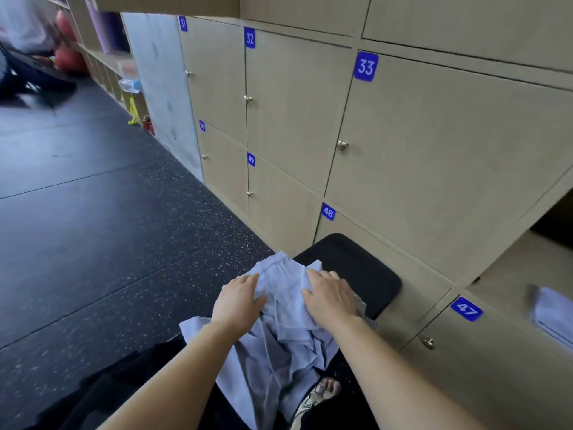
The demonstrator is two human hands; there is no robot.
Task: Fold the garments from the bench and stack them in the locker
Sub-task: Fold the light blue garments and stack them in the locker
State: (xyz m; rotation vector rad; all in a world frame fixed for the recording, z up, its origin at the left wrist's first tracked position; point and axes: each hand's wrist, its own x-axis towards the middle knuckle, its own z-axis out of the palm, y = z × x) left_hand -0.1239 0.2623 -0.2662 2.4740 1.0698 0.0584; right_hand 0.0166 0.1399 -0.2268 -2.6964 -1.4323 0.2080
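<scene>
We find left hand [238, 301] and right hand [330, 301] flat, fingers straight, on a crumpled pale-blue garment [283, 287] hiding the black counter's [356, 265] near end; garment type indiscernible.

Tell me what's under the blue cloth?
A black bench pokes out past the cloth. The left hand and right hand rest on top. Anything else underneath is covered.

A garment [280, 308] is draped over the table's [359, 268] near edge; lockers [434, 156] are ranged behind, a folded garment [553, 311] inside one.
</scene>
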